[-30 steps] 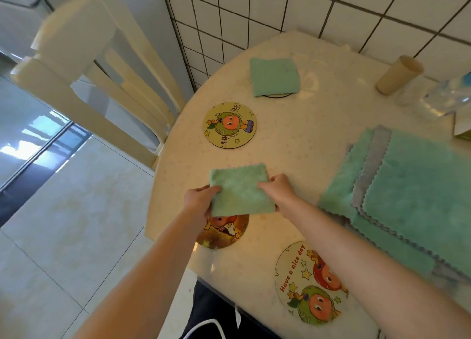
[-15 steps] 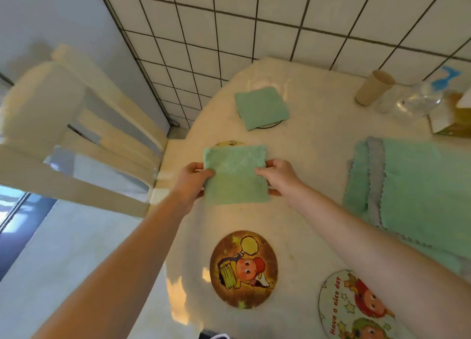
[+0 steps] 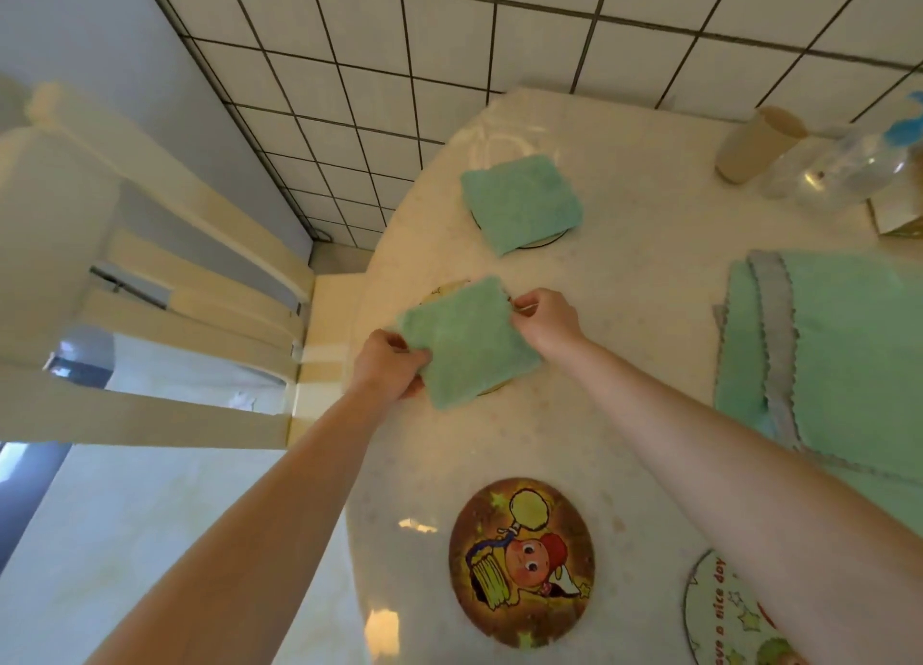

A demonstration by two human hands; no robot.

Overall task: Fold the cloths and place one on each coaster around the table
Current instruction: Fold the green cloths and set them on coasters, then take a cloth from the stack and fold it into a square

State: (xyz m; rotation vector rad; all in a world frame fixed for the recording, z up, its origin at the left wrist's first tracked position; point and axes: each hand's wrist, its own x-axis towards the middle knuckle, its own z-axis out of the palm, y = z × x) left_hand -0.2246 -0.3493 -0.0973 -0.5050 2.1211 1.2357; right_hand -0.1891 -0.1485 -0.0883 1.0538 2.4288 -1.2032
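Observation:
A folded green cloth (image 3: pixel 467 344) lies over a round coaster (image 3: pixel 492 389), of which only slivers of rim show. My left hand (image 3: pixel 387 369) pinches the cloth's near left edge. My right hand (image 3: pixel 544 317) pinches its far right edge. Farther back, another folded green cloth (image 3: pixel 522 202) covers a second coaster (image 3: pixel 547 240). Two bare cartoon coasters sit nearer me: a brown one (image 3: pixel 522 562) and a white one (image 3: pixel 724 614) at the bottom right.
A stack of unfolded green and grey cloths (image 3: pixel 839 359) fills the table's right side. A cardboard tube (image 3: pixel 754 145), a clear spray bottle (image 3: pixel 844 170) and a box (image 3: pixel 899 225) stand at the back right. A cream chair (image 3: pixel 150 284) is at left, by the tiled wall.
Both hands carried the folded cloth away from me, past the brown coaster, and lowered it onto the coaster farther back. The view has tilted up towards the wall.

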